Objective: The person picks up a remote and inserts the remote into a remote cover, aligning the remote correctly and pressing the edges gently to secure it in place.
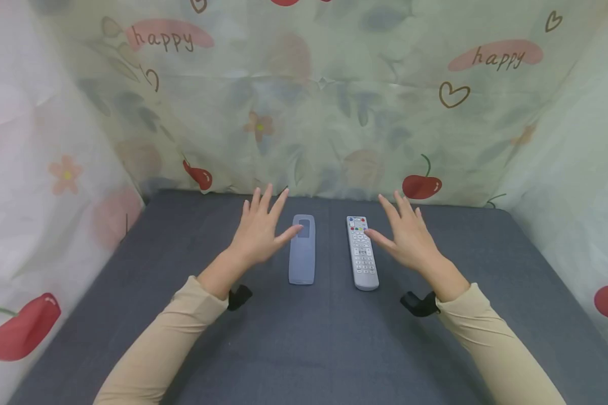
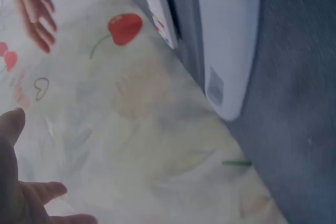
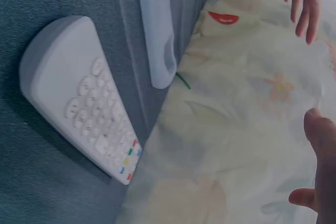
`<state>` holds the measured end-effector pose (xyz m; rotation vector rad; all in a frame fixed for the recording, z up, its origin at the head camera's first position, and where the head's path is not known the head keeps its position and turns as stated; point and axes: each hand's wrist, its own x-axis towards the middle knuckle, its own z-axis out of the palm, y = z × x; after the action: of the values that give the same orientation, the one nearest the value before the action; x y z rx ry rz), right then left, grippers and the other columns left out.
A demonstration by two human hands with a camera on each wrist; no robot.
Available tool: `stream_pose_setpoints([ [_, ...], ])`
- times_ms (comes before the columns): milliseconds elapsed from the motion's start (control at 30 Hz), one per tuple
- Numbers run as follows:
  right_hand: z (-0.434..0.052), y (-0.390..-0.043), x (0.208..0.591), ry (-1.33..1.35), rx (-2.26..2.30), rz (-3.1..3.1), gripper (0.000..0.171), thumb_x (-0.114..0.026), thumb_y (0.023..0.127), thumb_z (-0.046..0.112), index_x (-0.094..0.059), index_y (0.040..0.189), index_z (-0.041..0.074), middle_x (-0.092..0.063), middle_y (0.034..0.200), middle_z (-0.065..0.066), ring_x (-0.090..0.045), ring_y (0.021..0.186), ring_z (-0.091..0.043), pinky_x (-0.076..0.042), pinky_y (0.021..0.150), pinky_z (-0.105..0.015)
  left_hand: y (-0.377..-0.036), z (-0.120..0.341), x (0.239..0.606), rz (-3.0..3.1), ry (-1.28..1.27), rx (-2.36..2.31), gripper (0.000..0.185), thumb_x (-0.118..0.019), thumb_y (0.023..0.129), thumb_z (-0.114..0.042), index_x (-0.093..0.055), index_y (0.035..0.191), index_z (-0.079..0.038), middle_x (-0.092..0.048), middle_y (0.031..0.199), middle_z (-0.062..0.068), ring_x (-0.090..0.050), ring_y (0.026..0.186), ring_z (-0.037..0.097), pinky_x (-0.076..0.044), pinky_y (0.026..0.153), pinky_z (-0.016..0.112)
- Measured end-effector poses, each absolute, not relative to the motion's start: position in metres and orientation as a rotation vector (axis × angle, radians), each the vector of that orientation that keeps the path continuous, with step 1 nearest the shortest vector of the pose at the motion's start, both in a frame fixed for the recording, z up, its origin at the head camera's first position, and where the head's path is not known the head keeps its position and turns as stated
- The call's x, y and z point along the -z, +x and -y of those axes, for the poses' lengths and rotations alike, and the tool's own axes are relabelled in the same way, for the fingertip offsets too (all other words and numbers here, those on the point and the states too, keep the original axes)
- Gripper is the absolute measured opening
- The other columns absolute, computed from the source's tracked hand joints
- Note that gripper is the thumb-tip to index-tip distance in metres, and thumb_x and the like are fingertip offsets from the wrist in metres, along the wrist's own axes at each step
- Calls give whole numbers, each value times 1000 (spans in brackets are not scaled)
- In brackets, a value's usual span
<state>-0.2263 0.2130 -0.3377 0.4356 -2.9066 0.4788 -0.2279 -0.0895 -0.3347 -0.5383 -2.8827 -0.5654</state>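
Head view is showing both my hands held out over the dark grey table [image 1: 132, 315] with two long things lying between them. My left hand [image 1: 260, 228] is hanging next to the pale blue cover [image 1: 302, 249], with its thumb reaching just over the cover's top end. My right hand [image 1: 402, 235] is hanging next to the white remote [image 1: 362, 253], thumb pointing over the buttons. Both things are lying side by side, a little apart, with their long sides running away from me toward the flowery cloth wall [image 1: 334, 101]. Each hand is closest to its own thing. Both hands are spread wide, fingers straight, holding nothing, and I cannot tell if the thumbs are really touching
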Motion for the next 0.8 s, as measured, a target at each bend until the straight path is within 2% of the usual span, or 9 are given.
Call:
stream_pose_setpoints([
  [133,-214,-226,344,413,-569,2941,73,-53,92,46,-23,148,8,-23,151,-24,-25,138,-41,-22,111,-57,-225,81,337,2948,-581,837,75,-44,93,-56,-12,151,-22,-6,158,12,0,146,34,-11,116,56],
  [233,-216,-227,351,411,-621,2958,69,-53,93,41,-26,146,4,-32,146,-24,-34,133,-39,-32,105,-56,-224,72,342,2974,-618,1064,72,-43,94,-55,-15,151,-21,-11,158,10,-9,146,30,-18,115,54],
  [367,-218,-229,365,421,-648,2968,63,-55,93,34,-33,141,-1,-44,137,-25,-44,125,-39,-39,100,-54,-219,56,353,2969,-698,1322,63,-42,97,-46,-25,148,-15,-24,154,10,-26,141,29,-28,112,51],
  [533,-219,-231,381,439,-738,2981,58,-57,92,28,-39,136,-5,-52,128,-28,-57,109,-40,-48,88,-51,-214,37,370,2966,-742,1571,54,-43,98,-37,-33,144,-10,-36,148,14,-36,136,34,-34,109,49],
  [800,-221,-235,400,382,-867,3055,59,-60,90,28,-39,134,-7,-57,118,-29,-63,95,-35,-53,76,-44,-213,12,391,2906,-593,1777,46,-45,98,-34,-48,134,-6,-52,135,14,-49,126,29,-43,100,43],
])
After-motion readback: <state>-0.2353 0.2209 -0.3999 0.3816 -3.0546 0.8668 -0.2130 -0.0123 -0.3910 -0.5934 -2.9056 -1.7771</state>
